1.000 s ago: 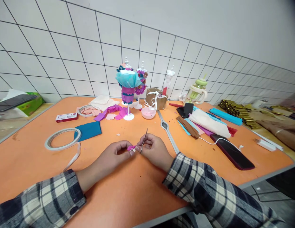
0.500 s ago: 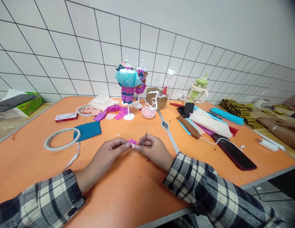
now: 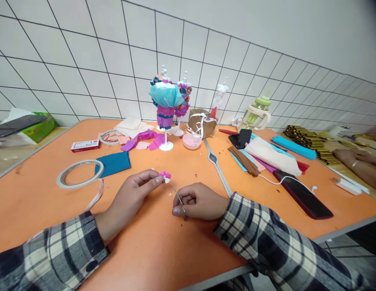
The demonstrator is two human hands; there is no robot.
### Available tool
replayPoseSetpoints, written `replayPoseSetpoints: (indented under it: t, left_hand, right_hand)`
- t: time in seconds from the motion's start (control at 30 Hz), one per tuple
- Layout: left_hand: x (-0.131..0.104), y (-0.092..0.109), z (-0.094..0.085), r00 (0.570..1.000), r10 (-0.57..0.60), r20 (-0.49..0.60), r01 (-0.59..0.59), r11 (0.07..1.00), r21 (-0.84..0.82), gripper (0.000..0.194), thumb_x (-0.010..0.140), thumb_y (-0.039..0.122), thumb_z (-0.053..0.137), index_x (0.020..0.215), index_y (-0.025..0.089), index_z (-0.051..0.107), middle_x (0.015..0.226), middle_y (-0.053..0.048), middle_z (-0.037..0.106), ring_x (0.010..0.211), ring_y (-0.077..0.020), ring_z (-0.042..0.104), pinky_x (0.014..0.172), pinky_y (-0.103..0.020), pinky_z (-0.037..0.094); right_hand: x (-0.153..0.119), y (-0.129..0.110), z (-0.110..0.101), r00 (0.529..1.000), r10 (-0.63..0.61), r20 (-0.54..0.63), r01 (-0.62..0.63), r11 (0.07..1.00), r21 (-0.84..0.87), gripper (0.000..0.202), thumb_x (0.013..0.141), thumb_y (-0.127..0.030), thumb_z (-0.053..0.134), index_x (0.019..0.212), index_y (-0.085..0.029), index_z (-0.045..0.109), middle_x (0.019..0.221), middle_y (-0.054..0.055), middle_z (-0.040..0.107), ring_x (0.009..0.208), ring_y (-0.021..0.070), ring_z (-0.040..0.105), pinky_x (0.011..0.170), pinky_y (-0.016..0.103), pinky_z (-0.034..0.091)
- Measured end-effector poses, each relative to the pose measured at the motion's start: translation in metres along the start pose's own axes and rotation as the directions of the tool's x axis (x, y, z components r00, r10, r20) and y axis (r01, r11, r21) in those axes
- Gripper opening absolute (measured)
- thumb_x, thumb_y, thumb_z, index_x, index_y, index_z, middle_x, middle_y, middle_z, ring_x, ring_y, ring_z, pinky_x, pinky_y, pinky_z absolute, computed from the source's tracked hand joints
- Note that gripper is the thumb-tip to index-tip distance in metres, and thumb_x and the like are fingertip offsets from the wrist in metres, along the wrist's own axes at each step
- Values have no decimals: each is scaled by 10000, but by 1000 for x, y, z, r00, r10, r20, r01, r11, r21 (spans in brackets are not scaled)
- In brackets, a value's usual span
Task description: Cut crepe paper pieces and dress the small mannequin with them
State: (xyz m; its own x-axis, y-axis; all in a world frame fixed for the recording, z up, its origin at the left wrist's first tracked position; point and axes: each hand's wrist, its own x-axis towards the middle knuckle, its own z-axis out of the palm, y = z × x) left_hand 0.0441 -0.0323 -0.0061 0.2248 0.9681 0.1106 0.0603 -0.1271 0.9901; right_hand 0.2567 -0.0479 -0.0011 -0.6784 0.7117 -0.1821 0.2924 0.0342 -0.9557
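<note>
My left hand (image 3: 132,194) pinches a small crinkled magenta paper flower (image 3: 165,175) between thumb and forefinger. A pale tab (image 3: 167,180) sticks out at the flower's lower side. My right hand (image 3: 201,201) is curled around small metal scissors (image 3: 180,200), slim and pointed, lying across the thumb with the tip toward the flower. A gap separates the scissors from the flower. Part of the handle is hidden by my fingers. Beyond my hands stands a mini dress form (image 3: 165,115) in turquoise and purple paper, with a pink bowl (image 3: 192,142) beside it.
At left lie a tape roll (image 3: 61,180), blue paper (image 3: 115,163) and a small box (image 3: 85,145). A paper bag (image 3: 210,128) and a bottle (image 3: 257,115) stand at the back. Folded papers (image 3: 271,155) and a phone (image 3: 303,198) lie right. Another person's arm (image 3: 362,159) rests far right.
My right hand has let go of the flower and moved down and right, with the scissors still in it. My left hand has shifted slightly up and left with the flower.
</note>
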Motion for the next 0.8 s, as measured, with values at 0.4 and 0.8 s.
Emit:
replayPoseSetpoints:
  t: [0.4, 0.8]
  left_hand:
    - [0, 5, 1, 999, 27, -35, -24, 997, 79, 201, 767, 411, 699, 798, 215, 735, 881, -47, 738, 894, -238, 647, 850, -326, 476]
    - [-1, 5, 2, 999, 1, -35, 1, 999, 50, 159, 769, 386, 700, 778, 230, 731, 886, -38, 742, 925, -243, 648, 889, -337, 470]
  right_hand:
    - [0, -3, 0, 999, 41, -25, -41, 999, 0, 294, 756, -433, 703, 806, -150, 644, 567, -28, 587, 495, 83, 520, 471, 178, 350]
    - [1, 0, 0, 1000, 14, 18, -15, 999, 44, 343, 731, -473, 721, 827, -151, 649, 628, -14, 605, 560, 95, 551, 537, 195, 400]
